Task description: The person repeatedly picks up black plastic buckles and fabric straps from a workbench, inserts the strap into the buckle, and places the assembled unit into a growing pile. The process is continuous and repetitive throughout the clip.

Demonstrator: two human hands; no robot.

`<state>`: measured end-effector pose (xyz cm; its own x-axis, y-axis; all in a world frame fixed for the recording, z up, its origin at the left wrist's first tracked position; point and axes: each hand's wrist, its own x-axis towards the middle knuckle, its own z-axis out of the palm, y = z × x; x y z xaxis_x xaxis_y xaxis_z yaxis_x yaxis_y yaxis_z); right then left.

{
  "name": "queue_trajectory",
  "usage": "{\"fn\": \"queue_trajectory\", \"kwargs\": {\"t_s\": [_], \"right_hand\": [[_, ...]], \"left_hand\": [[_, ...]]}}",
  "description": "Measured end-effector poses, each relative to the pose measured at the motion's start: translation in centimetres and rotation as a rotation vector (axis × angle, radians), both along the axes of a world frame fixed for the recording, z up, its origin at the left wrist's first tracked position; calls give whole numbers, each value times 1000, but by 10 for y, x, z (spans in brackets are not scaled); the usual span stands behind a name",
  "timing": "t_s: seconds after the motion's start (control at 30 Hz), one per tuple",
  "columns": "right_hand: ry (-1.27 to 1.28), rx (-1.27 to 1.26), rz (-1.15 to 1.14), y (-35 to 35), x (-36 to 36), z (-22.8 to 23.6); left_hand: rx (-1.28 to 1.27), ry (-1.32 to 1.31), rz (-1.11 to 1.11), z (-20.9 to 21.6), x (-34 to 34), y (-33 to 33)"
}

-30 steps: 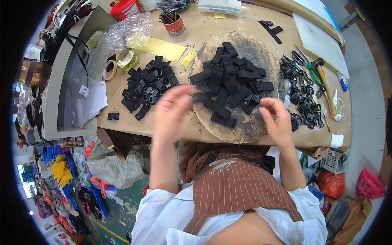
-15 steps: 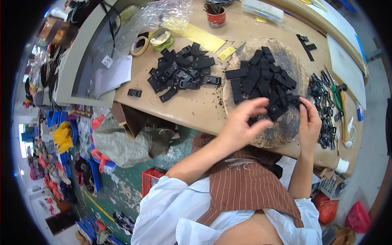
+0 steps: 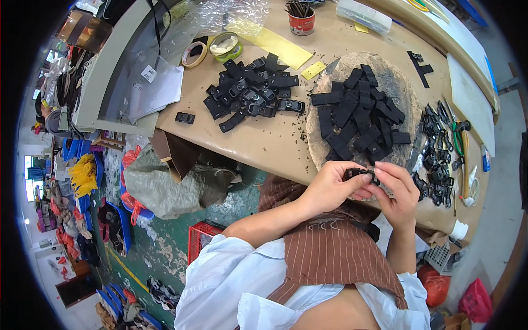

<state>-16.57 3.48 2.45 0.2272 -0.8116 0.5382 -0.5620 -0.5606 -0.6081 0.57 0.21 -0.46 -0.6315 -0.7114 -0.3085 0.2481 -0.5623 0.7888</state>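
Left hand (image 3: 330, 187) and right hand (image 3: 399, 190) both pinch one small black buckle piece (image 3: 360, 174) at the near edge of the round pad (image 3: 404, 93), by black straps (image 3: 357, 118).

One head-worn fisheye view looks steeply down from close above. It faces the workbench (image 3: 264, 143) edge and the floor (image 3: 165, 258) to the left.

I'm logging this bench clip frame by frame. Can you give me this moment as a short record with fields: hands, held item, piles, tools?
left hand: pinches one end of the buckle
right hand: pinches the other end
buckle: small, black, held at the table edge
strap pile: black pieces on a round pad
buckled pile: left of the pad
buckle pile: right of the pad
tools: tape rolls, can, pliers
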Motion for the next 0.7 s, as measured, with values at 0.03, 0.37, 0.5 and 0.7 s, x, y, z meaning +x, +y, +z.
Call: {"fn": "queue_trajectory", "kwargs": {"t_s": [0.03,0.37,0.5,0.7], "right_hand": [[19,-20,23,0,-1,-1],[31,-211,136,6,-4,-13],[21,-334,-239,18,18,-37],[-514,149,-168,27,12,-13]], "left_hand": [[33,7,-11,0,1,1],[181,9,-132,2,4,9],[-22,70,126,-11,-7,16],[-147,-102,-61,5,3,3]]}}
